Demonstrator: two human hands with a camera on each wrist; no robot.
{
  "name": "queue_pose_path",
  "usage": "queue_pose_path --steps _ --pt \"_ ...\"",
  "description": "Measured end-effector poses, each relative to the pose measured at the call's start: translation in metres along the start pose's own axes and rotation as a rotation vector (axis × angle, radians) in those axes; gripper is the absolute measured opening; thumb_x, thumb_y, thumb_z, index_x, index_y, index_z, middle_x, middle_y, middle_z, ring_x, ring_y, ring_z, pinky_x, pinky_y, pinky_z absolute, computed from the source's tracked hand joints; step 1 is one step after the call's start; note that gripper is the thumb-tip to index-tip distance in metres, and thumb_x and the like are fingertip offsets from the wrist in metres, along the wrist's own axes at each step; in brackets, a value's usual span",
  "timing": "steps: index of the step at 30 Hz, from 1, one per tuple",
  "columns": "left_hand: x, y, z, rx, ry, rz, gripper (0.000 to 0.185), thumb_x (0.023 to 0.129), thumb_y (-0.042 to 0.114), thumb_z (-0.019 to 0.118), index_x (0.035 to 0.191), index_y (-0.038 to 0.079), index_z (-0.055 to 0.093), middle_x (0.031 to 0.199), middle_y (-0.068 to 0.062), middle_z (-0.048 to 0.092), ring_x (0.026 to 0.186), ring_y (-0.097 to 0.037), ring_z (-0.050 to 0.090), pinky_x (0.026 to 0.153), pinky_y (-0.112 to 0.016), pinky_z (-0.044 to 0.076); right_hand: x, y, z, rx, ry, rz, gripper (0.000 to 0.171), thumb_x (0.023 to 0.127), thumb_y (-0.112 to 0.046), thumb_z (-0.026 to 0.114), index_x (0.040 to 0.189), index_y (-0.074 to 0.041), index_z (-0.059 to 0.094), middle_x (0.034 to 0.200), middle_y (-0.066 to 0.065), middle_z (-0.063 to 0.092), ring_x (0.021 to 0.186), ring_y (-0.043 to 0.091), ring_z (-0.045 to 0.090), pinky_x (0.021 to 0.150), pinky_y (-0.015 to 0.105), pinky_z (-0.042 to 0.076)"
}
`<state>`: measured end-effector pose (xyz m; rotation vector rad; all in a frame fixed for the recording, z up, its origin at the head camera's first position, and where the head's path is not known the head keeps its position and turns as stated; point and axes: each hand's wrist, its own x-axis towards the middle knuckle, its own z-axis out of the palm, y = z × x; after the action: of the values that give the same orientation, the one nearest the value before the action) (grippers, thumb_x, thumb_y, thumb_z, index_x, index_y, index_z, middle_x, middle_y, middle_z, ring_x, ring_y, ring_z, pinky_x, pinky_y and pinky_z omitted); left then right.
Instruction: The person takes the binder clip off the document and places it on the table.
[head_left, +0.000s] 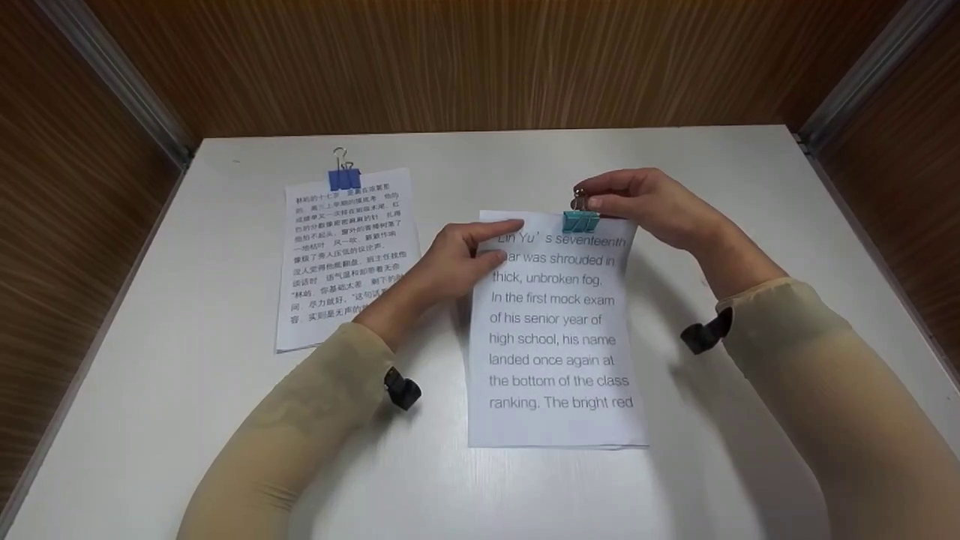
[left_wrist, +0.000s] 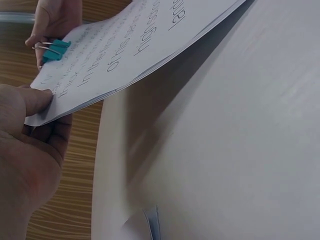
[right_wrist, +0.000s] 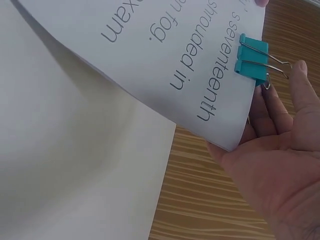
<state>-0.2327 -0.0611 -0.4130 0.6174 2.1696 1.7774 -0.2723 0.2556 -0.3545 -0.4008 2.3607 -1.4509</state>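
A stack of white sheets (head_left: 555, 431) with large printed English text slants upward, its top edge raised off the table. My left hand (head_left: 450, 262) pinches its top left corner; in the left wrist view the thumb (left_wrist: 37, 101) lies on the printed face and the fingers are underneath. A teal binder clip (head_left: 581, 222) grips the top edge, right of the middle. My right hand (head_left: 656, 206) holds the clip by its wire handles. In the right wrist view the thumb presses the handle ends of the clip (right_wrist: 252, 57), while the other fingers are partly hidden behind the sheets.
To the left, a second stack of printed sheets (head_left: 341, 262) lies on the white table (head_left: 187, 420), with a blue binder clip (head_left: 345, 178) on its top edge. My left forearm overlaps its lower right corner in the head view. Wood-grain panels (head_left: 495, 67) enclose the table.
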Motion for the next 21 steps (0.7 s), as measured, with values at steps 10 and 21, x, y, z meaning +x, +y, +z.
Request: queue_pose_path --steps 10,21 --pt "0.0 -0.001 0.0 -0.001 0.007 0.01 0.048 0.102 -0.001 0.064 0.147 0.016 0.065 0.147 -0.001 0.065 0.102 -0.02 0.077 0.09 -0.031 0.06 0.0 -0.002 0.006 0.023 0.041 -0.049 0.039 0.106 -0.028 0.068 0.137 -0.004 0.07 0.126 0.008 0.074 0.11 0.021 0.07 0.1 0.026 0.05" --pt "-0.002 -0.001 -0.001 0.015 -0.002 -0.019 0.049 0.103 0.0 0.064 0.148 0.02 0.064 0.144 -0.001 0.067 0.091 -0.022 0.079 0.075 -0.029 0.062 -0.001 -0.013 0.006 0.011 0.222 -0.151 0.034 0.108 -0.028 0.065 0.133 -0.006 0.07 0.121 0.008 0.074 0.11 0.021 0.068 0.113 0.039 0.047"
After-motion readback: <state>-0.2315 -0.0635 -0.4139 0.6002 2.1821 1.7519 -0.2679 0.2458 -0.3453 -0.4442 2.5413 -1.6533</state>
